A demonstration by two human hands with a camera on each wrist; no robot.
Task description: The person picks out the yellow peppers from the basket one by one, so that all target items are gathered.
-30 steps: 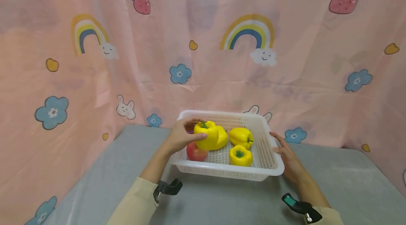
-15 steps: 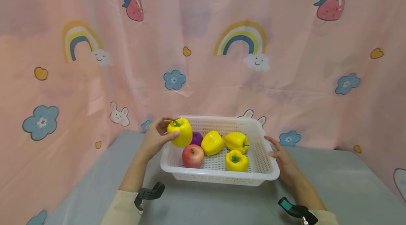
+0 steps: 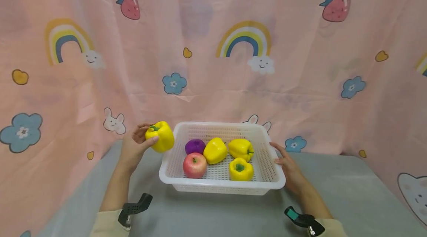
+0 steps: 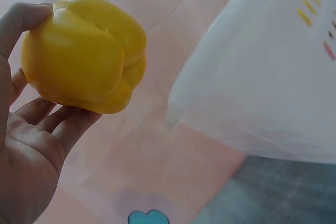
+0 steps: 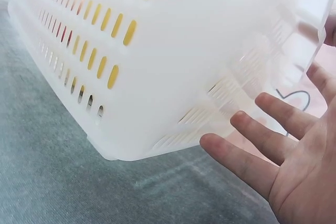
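Our left hand (image 3: 135,145) is raised, thumb (image 4: 26,17) and fingers (image 4: 76,127) curved in a grip; our right hand (image 3: 293,172) angles inward, its fingers spread and nearly straight.

Left hand (image 3: 132,151) with yellow pepper (image 3: 161,137): shifted leftward, from above basket (image 3: 220,183) one second ago, past its left end, to just outside left rim. Purple vegetable (image 3: 194,146), apple (image 3: 195,166) and middle pepper (image 3: 215,151) in basket: partly covered earlier, now clear of held pepper.
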